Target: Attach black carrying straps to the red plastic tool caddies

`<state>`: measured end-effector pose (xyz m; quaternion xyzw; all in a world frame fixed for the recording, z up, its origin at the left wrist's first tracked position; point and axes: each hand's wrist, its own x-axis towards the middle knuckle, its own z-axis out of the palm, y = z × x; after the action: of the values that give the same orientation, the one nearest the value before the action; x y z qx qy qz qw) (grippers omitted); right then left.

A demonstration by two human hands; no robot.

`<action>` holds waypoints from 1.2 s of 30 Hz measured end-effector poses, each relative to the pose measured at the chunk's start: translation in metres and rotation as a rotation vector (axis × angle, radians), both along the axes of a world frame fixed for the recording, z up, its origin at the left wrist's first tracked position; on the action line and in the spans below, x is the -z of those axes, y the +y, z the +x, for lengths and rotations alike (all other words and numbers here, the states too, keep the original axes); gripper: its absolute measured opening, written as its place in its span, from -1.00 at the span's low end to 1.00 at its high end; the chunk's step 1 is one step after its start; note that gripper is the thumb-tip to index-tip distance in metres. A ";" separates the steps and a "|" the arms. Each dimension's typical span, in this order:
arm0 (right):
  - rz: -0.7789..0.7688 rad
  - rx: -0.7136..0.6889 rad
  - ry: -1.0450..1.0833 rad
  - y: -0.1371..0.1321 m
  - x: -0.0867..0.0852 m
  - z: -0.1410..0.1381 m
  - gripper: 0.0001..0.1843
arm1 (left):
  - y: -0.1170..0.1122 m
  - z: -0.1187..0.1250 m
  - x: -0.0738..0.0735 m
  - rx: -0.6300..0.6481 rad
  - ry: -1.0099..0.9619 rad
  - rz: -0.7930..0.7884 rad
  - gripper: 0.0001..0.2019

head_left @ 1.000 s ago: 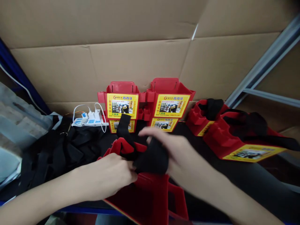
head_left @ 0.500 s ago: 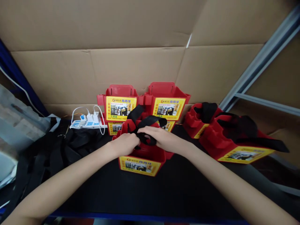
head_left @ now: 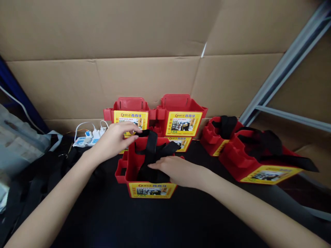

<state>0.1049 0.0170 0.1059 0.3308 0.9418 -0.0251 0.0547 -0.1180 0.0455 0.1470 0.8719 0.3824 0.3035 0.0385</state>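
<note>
A red plastic tool box with a yellow label on its front stands on the black table before me. A black strap lies folded inside it, with loops rising above the back rim. My left hand is above the box's left side, thumb and fingers apart, fingertips close beside a strap loop; whether they touch it I cannot tell. My right hand reaches over the right rim, its fingers stretched out flat on the strap. Its thumb is partly hidden.
Behind stand stacked red boxes, a left stack and a right stack. Two boxes with straps, a smaller one and a larger one, sit at right. A power strip with plugs lies left. A grey metal frame slants at right.
My left hand has left the strap inside the box and moved up and left. My right hand has moved lower, and the strap now sits deeper in the box.
</note>
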 end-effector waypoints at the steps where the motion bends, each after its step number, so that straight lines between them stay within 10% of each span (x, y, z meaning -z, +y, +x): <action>1: -0.025 0.004 -0.012 0.002 -0.002 -0.003 -0.26 | 0.009 0.003 0.002 -0.040 0.004 0.040 -0.72; 7: 0.126 0.143 0.272 -0.007 -0.024 0.023 -0.54 | 0.045 0.023 0.014 -0.019 0.177 0.017 -0.61; 13: 0.240 0.495 0.560 0.020 0.010 0.058 -0.43 | 0.047 0.026 0.028 0.109 -0.160 0.171 -0.83; 17: 0.195 0.466 0.707 0.045 0.013 0.050 -0.61 | 0.035 0.017 0.048 0.190 -0.420 0.305 -0.86; 25: 0.295 0.292 0.907 0.068 -0.007 0.012 -0.64 | 0.024 -0.002 0.055 0.323 0.098 0.147 -0.80; 36: 0.178 -0.030 0.535 0.008 0.004 0.020 -0.59 | -0.004 0.004 0.049 0.263 0.285 0.088 -0.74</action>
<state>0.1250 0.0248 0.1023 0.3019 0.9261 -0.0278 -0.2246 -0.1144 0.0413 0.0980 0.9492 0.2533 0.1860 -0.0150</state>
